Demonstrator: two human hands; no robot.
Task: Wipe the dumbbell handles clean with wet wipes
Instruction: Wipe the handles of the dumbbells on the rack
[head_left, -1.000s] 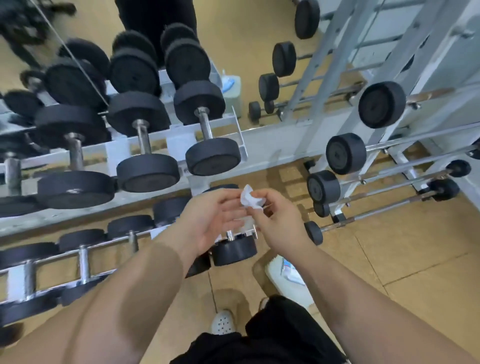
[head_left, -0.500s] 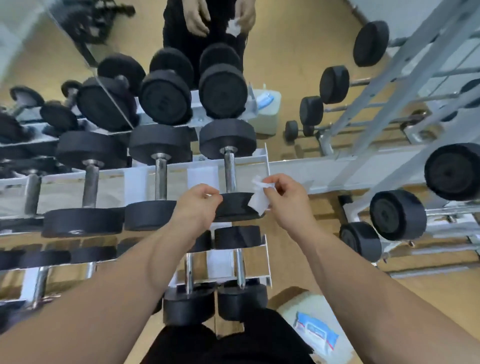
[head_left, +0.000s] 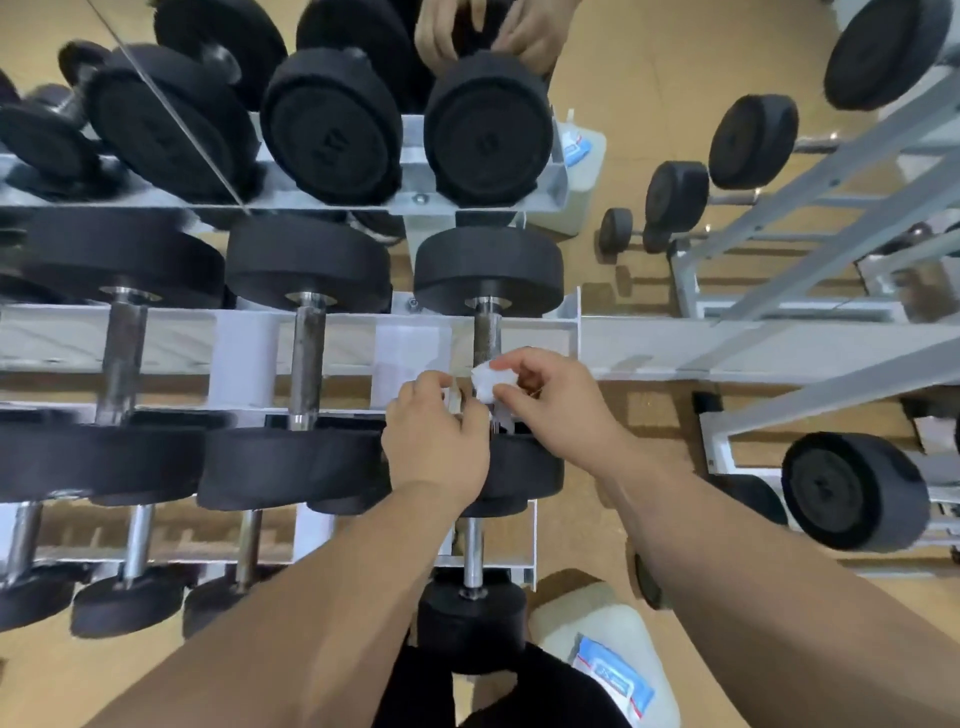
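Our right hand (head_left: 550, 410) pinches a balled wet wipe (head_left: 485, 385) at the dumbbell handle (head_left: 487, 332), frame centre; left hand (head_left: 436, 447) fingers curled, hold unclear; we should wrap the handle fully, then stroke lengthwise.

Grey metal rack (head_left: 171, 338) carries rows of black dumbbells (head_left: 306, 270) across its rails; tan floor (head_left: 582, 535) lies beneath.

Right hand (head_left: 550, 400) moved from beside the dumbbell head onto the dumbbell handle (head_left: 487, 332), wet wipe (head_left: 488, 382) now bunched and pressed on the bar. Left hand (head_left: 436, 441) came off the head, fingers now curled just beside the wipe.
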